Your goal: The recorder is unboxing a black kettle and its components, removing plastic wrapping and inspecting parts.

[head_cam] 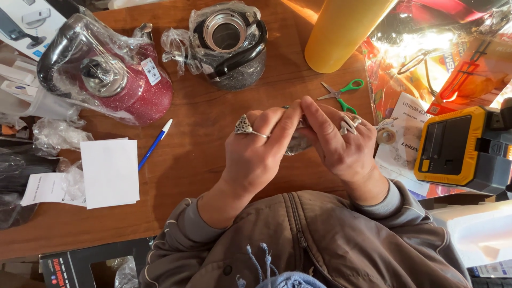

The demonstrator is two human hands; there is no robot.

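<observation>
My left hand (256, 152) and my right hand (341, 144) meet over the middle of the wooden table (202, 144). Together they pinch a small dark, shiny object (297, 141) between the fingertips; most of it is hidden behind the fingers, so its kind is unclear. Both hands wear silver rings. Green-handled scissors (341, 92) lie just beyond my right hand.
A red glittery kettle (114, 80) and a dark kettle (232, 45), both in clear plastic wrap, stand at the back. A yellow cylinder (341, 32), blue pen (156, 143), white papers (109, 172), a yellow-black device (464, 146) and packaged goods surround the hands.
</observation>
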